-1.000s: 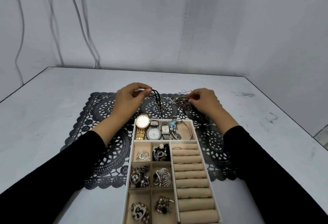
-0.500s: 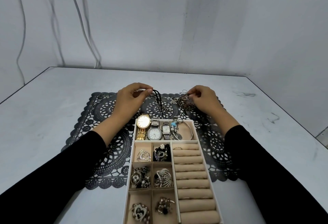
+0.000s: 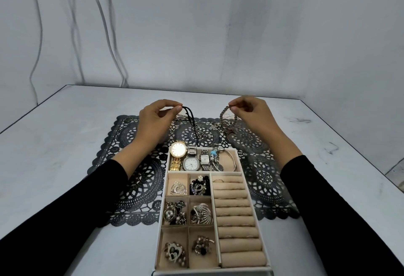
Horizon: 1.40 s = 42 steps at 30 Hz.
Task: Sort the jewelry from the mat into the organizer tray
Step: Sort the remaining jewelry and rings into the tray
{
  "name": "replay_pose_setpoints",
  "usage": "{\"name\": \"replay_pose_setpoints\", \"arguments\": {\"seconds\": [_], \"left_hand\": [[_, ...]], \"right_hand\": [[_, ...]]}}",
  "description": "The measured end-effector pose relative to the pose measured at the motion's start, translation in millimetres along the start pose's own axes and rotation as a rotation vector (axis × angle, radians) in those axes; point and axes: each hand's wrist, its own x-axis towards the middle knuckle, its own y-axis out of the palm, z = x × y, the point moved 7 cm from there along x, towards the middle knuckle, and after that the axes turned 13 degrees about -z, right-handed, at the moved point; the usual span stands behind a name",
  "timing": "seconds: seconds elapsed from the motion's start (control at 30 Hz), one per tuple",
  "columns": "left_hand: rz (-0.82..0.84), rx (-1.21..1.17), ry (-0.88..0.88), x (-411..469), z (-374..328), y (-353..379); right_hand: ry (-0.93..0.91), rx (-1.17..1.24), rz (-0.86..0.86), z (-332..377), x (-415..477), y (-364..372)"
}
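Grey bench (image 3: 65,166), black lace mat (image 3: 135,179), organizer tray (image 3: 218,269): my left hand (image 3: 153,120) pinches a black braided cord (image 3: 190,118), my right hand (image 3: 253,113) a silver chain (image 3: 225,116).

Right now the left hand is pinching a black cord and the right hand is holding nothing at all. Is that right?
Not quite. The left hand does pinch the black cord, but the right hand is not empty: its fingertips pinch a silvery chain. The head view shows this.
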Motion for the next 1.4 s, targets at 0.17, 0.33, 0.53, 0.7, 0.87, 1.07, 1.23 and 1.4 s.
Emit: {"name": "replay_pose_setpoints", "arguments": {"seconds": [0.17,0.33,0.53,0.7,0.87,1.07,1.23,1.4], "left_hand": [[-0.042,-0.038,-0.014,1.6,-9.0,-14.4],[-0.058,-0.054,-0.019,-2.6,-18.5,-27.7],[-0.068,-0.065,-0.006,-19.2,-33.2,-42.4],[-0.083,-0.063,-0.013,-32.8,-42.5,-55.2],[-0.075,-0.1,-0.012,-46.9,-50.2,-64.7],[-0.073,-0.145,-0.013,-58.4,-58.0,-70.7],[-0.052,-0.14,-0.011,-65.1,-63.0,-69.6],[-0.026,-0.148,0.011,-70.7,-71.1,-66.6]], "right_hand": [[-0.044,0.077,-0.068,24.1,-7.1,-11.9],[-0.067,0.124,-0.093,42.8,-20.3,-23.5],[-0.054,0.172,-0.053,50.5,-42.5,-32.3],[-0.033,0.207,-0.012,53.3,-61.9,-32.7],[-0.013,0.237,0.012,53.0,-77.3,-32.8],[-0.042,0.252,0.117,58.7,-92.8,-27.9],[-0.062,0.223,0.267,57.2,-101.1,-20.5],[-0.098,0.159,0.344,56.7,-102.6,-18.6]]}}
